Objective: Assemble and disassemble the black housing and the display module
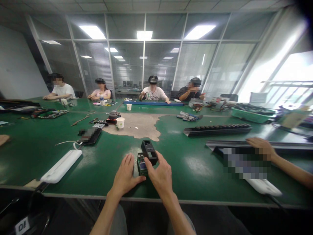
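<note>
In the head view, my right hand point(161, 173) grips a black plastic housing point(149, 152) with a rectangular opening, thumb on one side and fingers on the other. The housing is tilted above a small green circuit board assembly point(141, 164), partly covering it. My left hand point(126, 174) rests at the left of the board, fingers stretched out and thumb reaching to its near edge. Whether that thumb presses on the board I cannot tell.
White power banks or adapters point(62, 165) lie left and right. Paper cups point(120, 123), gloves point(188, 117), black rails point(217, 129) and a green basket point(254, 114) stand farther off. Another person's hand point(261, 148) is at the right; several people sit opposite.
</note>
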`<state>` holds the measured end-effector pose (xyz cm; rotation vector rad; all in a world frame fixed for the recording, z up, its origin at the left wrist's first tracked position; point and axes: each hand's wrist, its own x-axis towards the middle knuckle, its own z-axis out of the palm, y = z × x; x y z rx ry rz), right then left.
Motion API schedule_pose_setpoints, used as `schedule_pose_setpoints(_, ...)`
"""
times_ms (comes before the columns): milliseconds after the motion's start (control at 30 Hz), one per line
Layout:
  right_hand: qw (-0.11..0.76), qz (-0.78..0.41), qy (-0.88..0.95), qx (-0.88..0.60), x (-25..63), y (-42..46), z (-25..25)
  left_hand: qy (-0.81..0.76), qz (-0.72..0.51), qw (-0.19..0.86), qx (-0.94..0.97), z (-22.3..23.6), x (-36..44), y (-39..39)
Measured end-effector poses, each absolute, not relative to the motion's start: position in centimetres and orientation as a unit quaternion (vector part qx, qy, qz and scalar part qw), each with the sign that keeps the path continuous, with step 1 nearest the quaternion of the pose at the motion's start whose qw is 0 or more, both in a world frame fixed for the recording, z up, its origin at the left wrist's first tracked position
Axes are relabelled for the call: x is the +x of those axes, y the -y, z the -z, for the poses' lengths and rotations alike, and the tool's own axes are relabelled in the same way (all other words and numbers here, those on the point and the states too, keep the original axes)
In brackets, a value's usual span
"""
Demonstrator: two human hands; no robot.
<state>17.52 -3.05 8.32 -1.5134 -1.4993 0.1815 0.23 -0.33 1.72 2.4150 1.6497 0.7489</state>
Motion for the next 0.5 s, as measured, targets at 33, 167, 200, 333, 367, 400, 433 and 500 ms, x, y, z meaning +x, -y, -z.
schedule_pose_setpoints(33, 0.482, -0.066, 0.612, -0.624, 18.1, 2.9, -8.1, -0.548, -0.245, 0.062, 0.798, -1.8, 0.3, 0.3)
schedule_pose_setpoints(167, 0.466, -0.046, 0.609, -0.64, 20.1, 2.4, -6.0, -0.555, -0.23, 0.062, 0.797, -2.0, 0.3, 0.4)
schedule_pose_setpoints(200, 0.458, -0.044, 0.61, -0.645, 20.5, 2.4, -5.3, -0.556, -0.227, 0.062, 0.797, -2.1, 0.4, 0.5)
schedule_pose_setpoints(333, 0.427, -0.045, 0.614, -0.662, 21.0, 2.4, -3.4, -0.557, -0.218, 0.063, 0.799, -2.4, 0.4, 0.6)
schedule_pose_setpoints(367, 0.424, -0.044, 0.613, -0.665, 21.0, 2.5, -3.1, -0.557, -0.218, 0.063, 0.799, -2.5, 0.4, 0.7)
schedule_pose_setpoints(400, 0.422, -0.042, 0.611, -0.668, 21.1, 2.5, -2.9, -0.556, -0.217, 0.062, 0.8, -2.5, 0.4, 0.7)
schedule_pose_setpoints(433, 0.421, -0.041, 0.61, -0.67, 21.1, 2.5, -2.8, -0.556, -0.218, 0.061, 0.8, -2.5, 0.4, 0.7)
schedule_pose_setpoints(500, 0.418, -0.04, 0.61, -0.672, 21.1, 2.4, -2.7, -0.556, -0.218, 0.06, 0.8, -2.5, 0.4, 0.6)
